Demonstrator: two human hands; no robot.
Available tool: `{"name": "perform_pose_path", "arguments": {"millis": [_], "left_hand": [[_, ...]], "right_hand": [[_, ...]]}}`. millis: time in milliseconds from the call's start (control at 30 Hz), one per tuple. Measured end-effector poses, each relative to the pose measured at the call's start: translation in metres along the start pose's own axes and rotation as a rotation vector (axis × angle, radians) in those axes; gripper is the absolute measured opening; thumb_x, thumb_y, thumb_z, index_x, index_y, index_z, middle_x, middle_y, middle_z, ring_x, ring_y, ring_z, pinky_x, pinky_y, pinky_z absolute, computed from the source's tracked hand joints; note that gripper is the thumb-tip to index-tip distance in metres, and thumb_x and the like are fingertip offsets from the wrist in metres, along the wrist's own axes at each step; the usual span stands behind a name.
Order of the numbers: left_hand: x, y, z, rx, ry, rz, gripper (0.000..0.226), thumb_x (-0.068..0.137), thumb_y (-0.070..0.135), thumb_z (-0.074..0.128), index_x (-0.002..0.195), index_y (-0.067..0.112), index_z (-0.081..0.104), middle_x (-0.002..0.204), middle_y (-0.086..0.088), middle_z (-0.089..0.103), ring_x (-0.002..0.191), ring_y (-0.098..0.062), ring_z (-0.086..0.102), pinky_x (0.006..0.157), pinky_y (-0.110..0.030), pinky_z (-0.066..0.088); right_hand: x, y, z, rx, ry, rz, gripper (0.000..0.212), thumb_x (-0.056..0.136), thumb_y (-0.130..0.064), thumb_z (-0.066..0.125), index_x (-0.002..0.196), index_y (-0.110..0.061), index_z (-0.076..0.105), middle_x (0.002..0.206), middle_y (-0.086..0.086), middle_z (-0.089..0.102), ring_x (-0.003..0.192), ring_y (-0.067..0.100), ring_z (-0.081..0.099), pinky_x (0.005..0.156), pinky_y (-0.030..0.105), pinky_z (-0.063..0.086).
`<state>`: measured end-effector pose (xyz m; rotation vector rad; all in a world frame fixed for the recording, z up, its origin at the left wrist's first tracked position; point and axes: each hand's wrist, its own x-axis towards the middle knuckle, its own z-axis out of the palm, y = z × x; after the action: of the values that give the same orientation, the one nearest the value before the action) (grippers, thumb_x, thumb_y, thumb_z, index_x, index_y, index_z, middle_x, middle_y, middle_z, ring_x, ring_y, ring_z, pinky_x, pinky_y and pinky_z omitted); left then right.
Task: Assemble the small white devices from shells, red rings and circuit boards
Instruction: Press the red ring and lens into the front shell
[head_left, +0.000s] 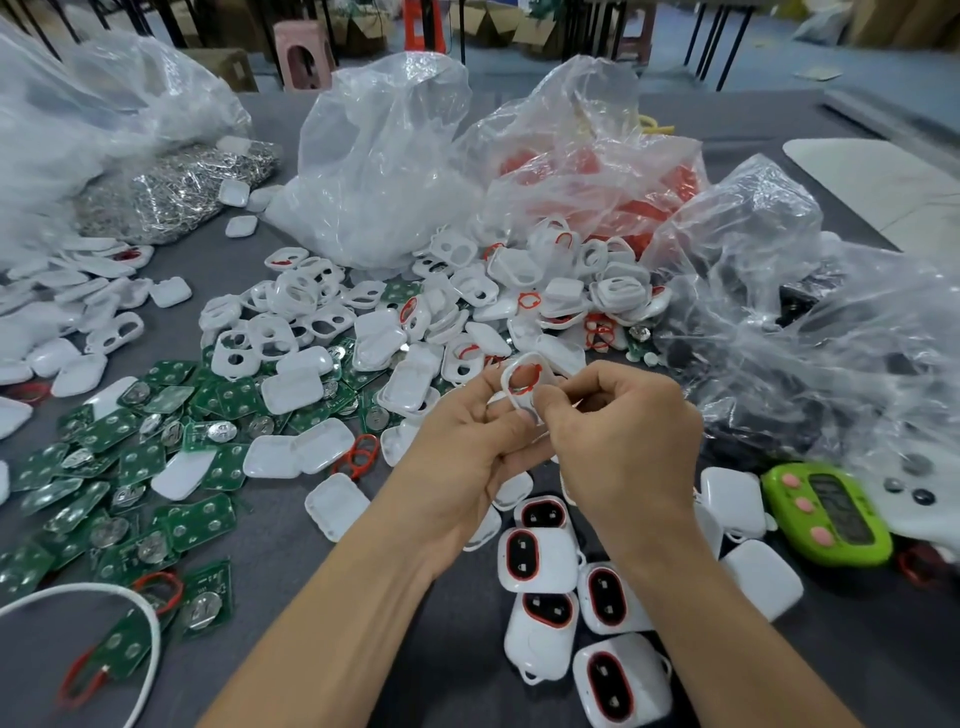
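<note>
My left hand (470, 447) and my right hand (618, 441) meet above the table's middle and both pinch one white shell (506, 387) with a red ring (525, 375) in its opening. Loose white shells (322, 322) lie heaped behind the hands. Green circuit boards (130, 467) with silver coin cells spread over the left side. A loose red ring (359, 457) lies left of my left wrist. Several assembled white devices (540, 556) with red-rimmed black windows lie below my hands.
Clear plastic bags stand at the back: one with white parts (384, 171), one with red rings (597, 171), one with dark parts (769, 291). A green timer (831, 512) lies at the right. A white cable (145, 623) curves at the lower left. The table (291, 597) is grey.
</note>
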<state>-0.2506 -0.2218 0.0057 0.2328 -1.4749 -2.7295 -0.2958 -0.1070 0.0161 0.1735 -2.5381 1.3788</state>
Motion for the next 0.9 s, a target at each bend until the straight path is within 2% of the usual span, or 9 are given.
{"name": "perform_pose_path", "arguments": {"millis": [133, 267, 400, 467, 533, 600, 700, 800, 900], "left_hand": [[-0.001, 0.002, 0.000, -0.029, 0.013, 0.012, 0.032, 0.099, -0.016, 0.045, 0.119, 0.003, 0.060, 0.083, -0.010, 0.071, 0.094, -0.021, 0.075, 0.086, -0.032, 0.061], [-0.003, 0.003, -0.003, -0.016, -0.016, 0.030, 0.034, 0.099, -0.015, 0.044, 0.123, 0.003, 0.058, 0.078, -0.001, 0.074, 0.092, -0.019, 0.075, 0.092, -0.035, 0.060], [-0.006, 0.004, -0.001, 0.035, -0.041, 0.049, 0.035, 0.097, -0.018, 0.046, 0.126, -0.002, 0.056, 0.082, -0.004, 0.076, 0.090, -0.018, 0.075, 0.089, -0.032, 0.060], [-0.006, 0.004, 0.000, 0.073, -0.046, 0.042, 0.038, 0.094, -0.020, 0.049, 0.126, -0.002, 0.060, 0.099, -0.012, 0.077, 0.096, -0.021, 0.074, 0.083, -0.029, 0.061], [-0.005, 0.004, 0.001, 0.099, 0.004, 0.034, 0.044, 0.090, -0.022, 0.048, 0.123, 0.000, 0.066, 0.110, -0.022, 0.067, 0.103, -0.029, 0.066, 0.078, -0.028, 0.061], [-0.004, 0.002, 0.002, 0.128, 0.043, 0.040, 0.046, 0.090, -0.023, 0.045, 0.122, 0.001, 0.068, 0.101, -0.022, 0.061, 0.097, -0.030, 0.063, 0.077, -0.029, 0.061], [-0.004, 0.002, 0.003, 0.160, 0.094, 0.059, 0.039, 0.091, -0.021, 0.050, 0.114, 0.002, 0.072, 0.079, -0.013, 0.064, 0.083, -0.020, 0.069, 0.077, -0.031, 0.062], [-0.004, 0.005, 0.004, 0.177, 0.151, 0.062, 0.033, 0.090, -0.016, 0.058, 0.099, 0.008, 0.079, 0.089, -0.017, 0.066, 0.088, -0.026, 0.070, 0.073, -0.026, 0.061], [-0.003, 0.007, 0.002, 0.199, 0.246, 0.065, 0.025, 0.090, -0.011, 0.063, 0.100, 0.007, 0.077, 0.091, -0.012, 0.079, 0.083, -0.019, 0.077, 0.066, -0.023, 0.061]], "right_hand": [[0.004, 0.004, -0.004, 0.208, -0.008, 0.116, 0.037, 0.064, -0.037, 0.092, 0.063, -0.020, 0.059, 0.052, -0.011, 0.060, 0.043, 0.006, 0.049, 0.049, 0.020, 0.042], [0.013, 0.006, -0.007, 0.479, -0.244, 0.207, 0.028, 0.063, -0.033, 0.087, 0.072, -0.025, 0.062, 0.064, -0.010, 0.064, 0.060, 0.008, 0.055, 0.063, 0.035, 0.050], [0.012, 0.008, -0.005, 0.454, -0.369, 0.139, 0.022, 0.073, -0.032, 0.072, 0.094, -0.031, 0.065, 0.078, -0.003, 0.073, 0.073, 0.014, 0.069, 0.071, 0.044, 0.059], [0.008, 0.007, -0.002, 0.420, -0.402, 0.088, 0.026, 0.078, -0.028, 0.061, 0.102, -0.036, 0.067, 0.068, -0.001, 0.068, 0.063, 0.014, 0.064, 0.064, 0.042, 0.057], [0.005, 0.003, 0.001, 0.395, -0.385, 0.046, 0.023, 0.080, -0.024, 0.057, 0.096, -0.031, 0.072, 0.062, -0.004, 0.064, 0.061, 0.015, 0.061, 0.062, 0.041, 0.058], [0.004, 0.000, 0.001, 0.455, -0.388, 0.070, 0.020, 0.078, -0.022, 0.059, 0.088, -0.025, 0.075, 0.068, 0.002, 0.070, 0.068, 0.024, 0.067, 0.067, 0.043, 0.061], [0.006, 0.001, -0.002, 0.591, -0.472, 0.169, 0.019, 0.088, -0.007, 0.064, 0.091, -0.018, 0.078, 0.085, 0.017, 0.076, 0.083, 0.035, 0.074, 0.080, 0.057, 0.061], [0.012, 0.003, -0.009, 0.778, -0.669, 0.294, 0.012, 0.091, -0.007, 0.070, 0.099, -0.010, 0.078, 0.100, 0.018, 0.078, 0.090, 0.027, 0.074, 0.088, 0.050, 0.061], [0.021, 0.008, -0.016, 0.882, -0.676, 0.365, 0.040, 0.076, -0.029, 0.075, 0.110, -0.006, 0.075, 0.105, 0.015, 0.078, 0.089, 0.022, 0.074, 0.078, 0.033, 0.062]]}}
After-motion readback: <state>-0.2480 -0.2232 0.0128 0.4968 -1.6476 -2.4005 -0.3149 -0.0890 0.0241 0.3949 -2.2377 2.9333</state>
